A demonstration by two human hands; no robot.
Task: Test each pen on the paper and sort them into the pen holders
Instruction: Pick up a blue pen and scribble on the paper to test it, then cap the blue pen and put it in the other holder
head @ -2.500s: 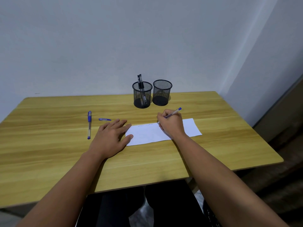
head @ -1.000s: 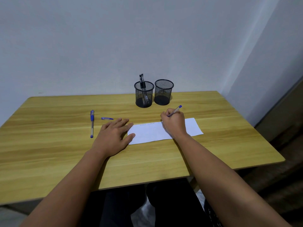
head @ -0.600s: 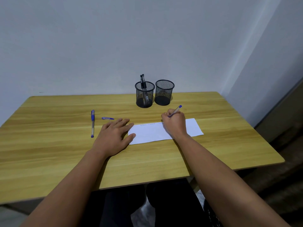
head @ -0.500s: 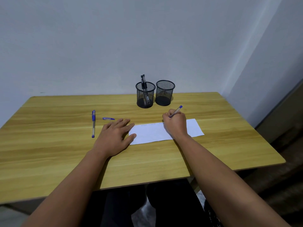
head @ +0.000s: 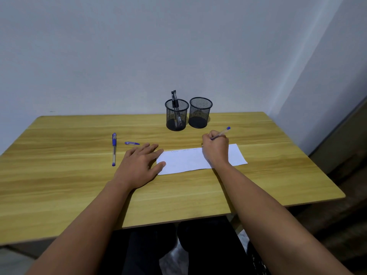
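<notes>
My right hand (head: 216,149) grips a blue-ended pen (head: 222,133), its tip hidden behind the fingers, over the white paper (head: 188,160). Faint scribbles run along the paper's top edge. My left hand (head: 140,164) lies flat with spread fingers, its thumb and fingertips on the paper's left end. A capped blue pen (head: 113,148) lies to the left on the table, and a loose blue pen cap (head: 131,143) rests beside it. Two black mesh pen holders stand at the back: the left holder (head: 176,115) has two black pens in it, the right holder (head: 200,113) looks empty.
The wooden table (head: 59,185) meets a white wall at the back, and its right edge stops near a corner of the room. My dark-clothed legs show below the table's front edge.
My right hand has crept rightward along the paper's top edge with the pen, leaving more scribbles behind it. My left hand stays flat on the paper's end.
</notes>
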